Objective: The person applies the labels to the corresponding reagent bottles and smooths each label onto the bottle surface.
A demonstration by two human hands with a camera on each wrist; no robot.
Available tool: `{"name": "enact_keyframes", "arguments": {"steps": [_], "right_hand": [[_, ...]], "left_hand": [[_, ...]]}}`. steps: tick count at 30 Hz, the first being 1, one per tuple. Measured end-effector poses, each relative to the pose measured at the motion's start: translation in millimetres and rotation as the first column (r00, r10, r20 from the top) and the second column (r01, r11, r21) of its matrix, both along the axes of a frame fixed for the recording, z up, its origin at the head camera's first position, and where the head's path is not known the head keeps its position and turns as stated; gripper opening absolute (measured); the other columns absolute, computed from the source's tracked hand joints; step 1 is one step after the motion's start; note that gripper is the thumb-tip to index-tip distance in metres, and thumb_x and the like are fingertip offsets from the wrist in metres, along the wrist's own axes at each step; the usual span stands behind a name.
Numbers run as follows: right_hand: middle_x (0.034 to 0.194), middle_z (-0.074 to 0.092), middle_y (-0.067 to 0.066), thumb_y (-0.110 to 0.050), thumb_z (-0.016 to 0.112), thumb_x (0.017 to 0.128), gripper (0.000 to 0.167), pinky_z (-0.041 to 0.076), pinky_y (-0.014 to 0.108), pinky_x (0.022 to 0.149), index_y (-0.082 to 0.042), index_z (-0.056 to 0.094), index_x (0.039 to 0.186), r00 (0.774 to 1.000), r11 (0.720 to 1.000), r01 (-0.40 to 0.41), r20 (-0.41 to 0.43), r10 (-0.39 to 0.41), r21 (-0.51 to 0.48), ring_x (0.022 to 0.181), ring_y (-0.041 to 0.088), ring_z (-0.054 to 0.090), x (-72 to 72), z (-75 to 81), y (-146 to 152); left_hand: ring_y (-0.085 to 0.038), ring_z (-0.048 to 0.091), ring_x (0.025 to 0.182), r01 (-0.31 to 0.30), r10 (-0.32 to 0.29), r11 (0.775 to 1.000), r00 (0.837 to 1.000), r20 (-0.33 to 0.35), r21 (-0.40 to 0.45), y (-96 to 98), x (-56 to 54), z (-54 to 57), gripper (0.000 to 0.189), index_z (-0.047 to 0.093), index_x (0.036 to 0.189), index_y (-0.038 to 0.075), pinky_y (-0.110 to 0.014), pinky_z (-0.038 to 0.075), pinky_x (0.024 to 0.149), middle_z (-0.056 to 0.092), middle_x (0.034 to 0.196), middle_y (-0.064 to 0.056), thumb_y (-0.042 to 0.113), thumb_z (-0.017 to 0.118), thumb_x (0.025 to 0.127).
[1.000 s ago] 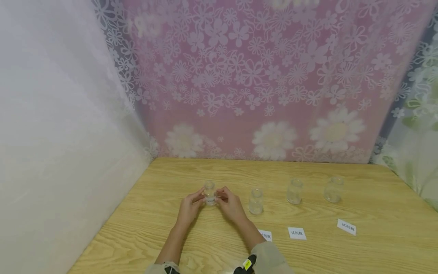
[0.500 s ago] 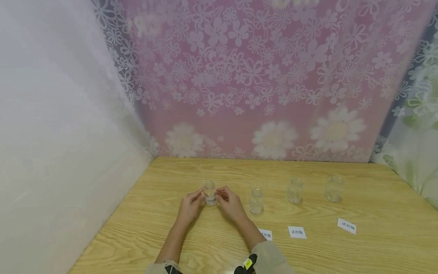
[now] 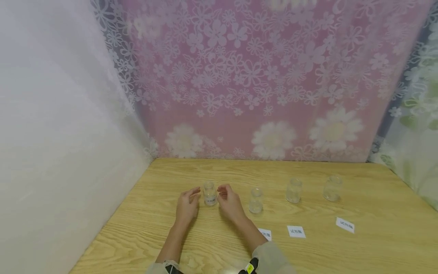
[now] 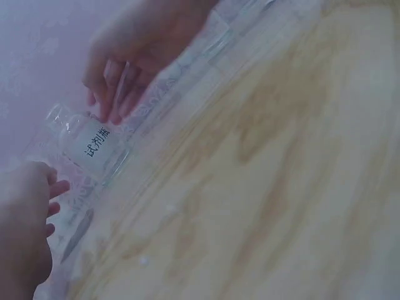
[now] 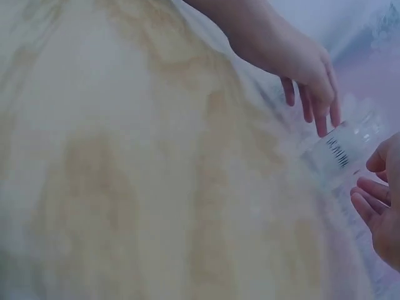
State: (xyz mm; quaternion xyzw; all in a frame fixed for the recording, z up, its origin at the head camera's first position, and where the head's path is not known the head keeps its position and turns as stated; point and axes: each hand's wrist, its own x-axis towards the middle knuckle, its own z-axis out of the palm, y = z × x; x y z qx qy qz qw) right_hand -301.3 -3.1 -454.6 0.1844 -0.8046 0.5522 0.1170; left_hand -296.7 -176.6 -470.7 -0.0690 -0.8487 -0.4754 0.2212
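Note:
A small clear glass jar [image 3: 210, 194] stands upright on the table. Its white paper label [image 4: 96, 145] has dark printed characters and wraps the lower part. My left hand [image 3: 187, 207] is just left of the jar, apart from it, fingers relaxed. On the other side my right hand [image 3: 230, 204] hovers close with loosely bent fingers; whether a fingertip touches the glass is hard to tell. Nothing is held in either hand. To the right stands a second jar [image 3: 256, 201], with no label visible on it.
Two more glass jars, one [image 3: 294, 191] in the middle right and one [image 3: 332, 188] farther right, stand on the wooden table [image 3: 143, 228]. Printed white labels [image 3: 296, 231] lie in front of them, one [image 3: 265, 234] partly behind my right forearm. A floral curtain [image 3: 239, 95] hangs behind.
My left hand has come away from the labelled jar toward the left. The right fingers have eased outward a little. The jar stays in place.

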Motion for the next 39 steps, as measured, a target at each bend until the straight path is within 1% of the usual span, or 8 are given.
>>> {"name": "enact_keyframes", "arguments": {"steps": [7,11,16,20,24,30,35,39], "right_hand": [[0.108,0.058,0.017,0.002,0.052,0.089,0.022,0.045,0.039,0.087,0.005,0.050,0.111,0.995,1.000,-0.020,-0.100,0.021,0.009,0.100,0.029,0.056,17.2,46.6,18],[0.105,0.061,0.012,0.002,0.054,0.090,0.020,0.047,0.036,0.084,0.000,0.053,0.109,0.988,1.000,-0.007,-0.157,0.007,-0.003,0.097,0.023,0.058,30.6,67.9,39],[0.102,0.063,0.009,0.004,0.057,0.088,0.023,0.048,0.035,0.080,-0.001,0.055,0.110,0.972,1.000,0.025,-0.235,-0.026,-0.006,0.094,0.020,0.059,43.9,81.6,75],[0.105,0.061,0.012,0.005,0.057,0.087,0.024,0.048,0.037,0.080,0.001,0.054,0.110,0.964,0.997,0.075,-0.255,-0.070,0.012,0.094,0.023,0.059,47.3,77.1,103],[0.110,0.057,0.018,0.007,0.057,0.085,0.027,0.047,0.043,0.083,0.006,0.051,0.112,0.982,0.994,0.105,-0.164,-0.099,0.027,0.100,0.033,0.055,48.3,62.4,124],[0.122,0.049,0.024,-0.004,0.060,0.088,0.041,0.044,0.048,0.087,0.007,0.044,0.124,0.995,0.997,0.053,0.081,-0.057,0.053,0.109,0.041,0.048,47.8,33.1,136],[0.123,0.049,0.025,-0.016,0.059,0.091,0.045,0.046,0.047,0.084,0.004,0.043,0.128,0.980,0.999,0.020,0.196,-0.028,0.041,0.107,0.040,0.050,43.6,13.2,138],[0.121,0.051,0.024,-0.015,0.059,0.091,0.042,0.048,0.042,0.083,0.005,0.046,0.125,0.978,1.000,0.024,0.207,-0.024,0.001,0.105,0.040,0.052,41.7,6.4,136]], "left_hand": [[-0.032,0.046,0.111,-0.040,0.058,0.994,0.979,-0.195,0.097,9.0,1.8,17.5,0.023,0.060,0.112,-0.001,-0.050,0.038,0.092,0.059,0.113,-0.013,0.001,0.056,0.089],[-0.032,0.046,0.105,0.000,0.043,0.993,0.932,-0.361,0.118,28.9,10.7,37.4,0.023,0.060,0.108,-0.004,-0.051,0.039,0.085,0.058,0.110,-0.016,-0.002,0.060,0.086],[-0.030,0.047,0.102,0.110,-0.065,0.991,0.883,-0.465,0.071,66.2,23.9,53.9,0.024,0.057,0.107,-0.006,-0.047,0.041,0.081,0.058,0.108,-0.015,-0.004,0.062,0.084],[-0.029,0.049,0.102,0.225,-0.187,0.973,0.906,-0.379,0.058,96.4,31.3,51.6,0.028,0.055,0.111,-0.006,-0.043,0.043,0.082,0.057,0.110,-0.015,0.000,0.063,0.085],[-0.032,0.047,0.107,0.326,-0.303,0.930,0.942,-0.148,0.172,121.0,33.1,39.1,0.037,0.048,0.119,-0.005,-0.046,0.041,0.087,0.051,0.118,-0.016,0.008,0.062,0.088],[-0.037,0.041,0.116,0.348,-0.401,0.871,0.912,0.091,0.348,142.2,30.1,20.3,0.050,0.040,0.128,-0.005,-0.046,0.038,0.094,0.043,0.128,-0.019,0.014,0.063,0.088],[-0.036,0.047,0.113,0.359,-0.434,0.853,0.891,0.132,0.380,147.7,27.8,8.3,0.048,0.040,0.129,-0.003,-0.036,0.044,0.089,0.043,0.128,-0.018,0.014,0.062,0.089],[-0.035,0.051,0.109,0.360,-0.432,0.853,0.893,0.123,0.378,150.7,26.7,4.8,0.044,0.043,0.126,-0.003,-0.030,0.046,0.086,0.047,0.124,-0.018,0.010,0.062,0.088]]}}
